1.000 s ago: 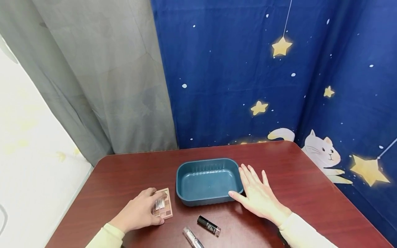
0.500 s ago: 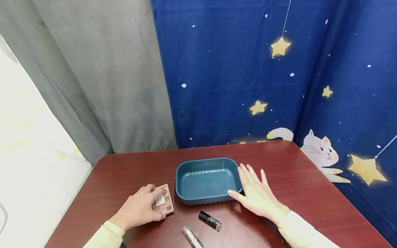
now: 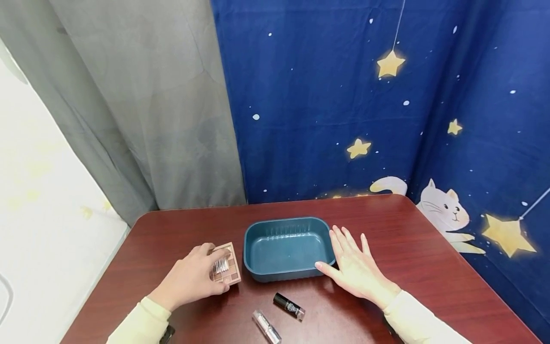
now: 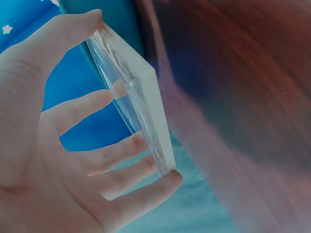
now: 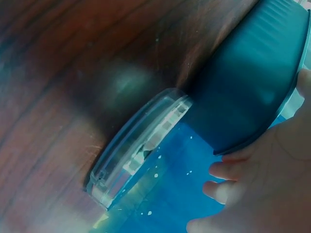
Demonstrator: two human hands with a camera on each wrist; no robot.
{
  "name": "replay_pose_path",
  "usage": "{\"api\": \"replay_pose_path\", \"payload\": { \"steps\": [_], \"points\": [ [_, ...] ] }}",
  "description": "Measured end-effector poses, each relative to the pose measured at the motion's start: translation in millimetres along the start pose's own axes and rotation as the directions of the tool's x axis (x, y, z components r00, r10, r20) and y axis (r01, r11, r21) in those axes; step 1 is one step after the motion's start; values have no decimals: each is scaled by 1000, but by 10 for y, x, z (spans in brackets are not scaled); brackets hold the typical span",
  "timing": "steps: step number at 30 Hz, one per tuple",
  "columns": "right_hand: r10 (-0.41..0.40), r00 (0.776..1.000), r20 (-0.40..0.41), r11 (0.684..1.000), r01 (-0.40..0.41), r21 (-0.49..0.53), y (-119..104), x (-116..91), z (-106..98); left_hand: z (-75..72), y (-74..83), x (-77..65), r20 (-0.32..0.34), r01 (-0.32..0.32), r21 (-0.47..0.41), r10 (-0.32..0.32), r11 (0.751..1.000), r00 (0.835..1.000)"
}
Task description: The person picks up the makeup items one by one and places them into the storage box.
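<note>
Palette (image 3: 232,268) is sitting just left of the blue-green bin (image 3: 285,276) in the head view, and the left hand (image 3: 193,277) is gripping it by its edges; whether it's touching the worktop (image 3: 172,243), I can't tell. The right hand (image 3: 358,272), fingers extended, is touching the bin's right end: pressing too hard could be sliding it. A black tube (image 3: 284,303) and a silver tube (image 3: 266,327) are lying in front, liable to roll if either hand is brushing them. Left wrist view: thumb (image 4: 90,23) and fingertips (image 4: 172,179) are pinching slim edges, so a loosening thumb could be dropping the palette. Right wrist view: a clear case (image 5: 141,145) is sitting near the bin, and a nudge could be tipping it.
</note>
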State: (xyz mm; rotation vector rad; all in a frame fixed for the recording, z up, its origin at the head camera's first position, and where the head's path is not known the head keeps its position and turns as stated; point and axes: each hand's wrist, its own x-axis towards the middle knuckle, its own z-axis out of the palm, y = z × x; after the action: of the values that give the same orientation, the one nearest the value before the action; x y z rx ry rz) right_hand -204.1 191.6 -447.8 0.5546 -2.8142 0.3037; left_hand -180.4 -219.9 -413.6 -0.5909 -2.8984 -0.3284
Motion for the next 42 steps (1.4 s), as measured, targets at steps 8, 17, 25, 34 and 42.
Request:
{"api": "replay_pose_path", "payload": {
  "steps": [8, 17, 25, 34, 42],
  "points": [
    [3, 999, 32, 999, -2, -38, -22, 31, -64, -124, 73, 93, -13, -18, -11, 18, 1000, 1000],
    [14, 999, 42, 1000, -13, -28, -34, 2, -58, -195, 159, 227, -52, -49, -12, 49, 999, 997],
    [15, 999, 47, 1000, -14, -27, -38, 10, -64, -271, 279, 387, -62, -82, -14, 80, 997, 995],
    [14, 998, 55, 999, -12, -43, -52, 20, -93, -305, 418, 589, -25, -119, -10, 119, 993, 993],
    [20, 998, 65, 998, -17, -56, -65, 26, -98, -235, 508, 793, 10, -153, -20, 153, 988, 988]
  ]
}}
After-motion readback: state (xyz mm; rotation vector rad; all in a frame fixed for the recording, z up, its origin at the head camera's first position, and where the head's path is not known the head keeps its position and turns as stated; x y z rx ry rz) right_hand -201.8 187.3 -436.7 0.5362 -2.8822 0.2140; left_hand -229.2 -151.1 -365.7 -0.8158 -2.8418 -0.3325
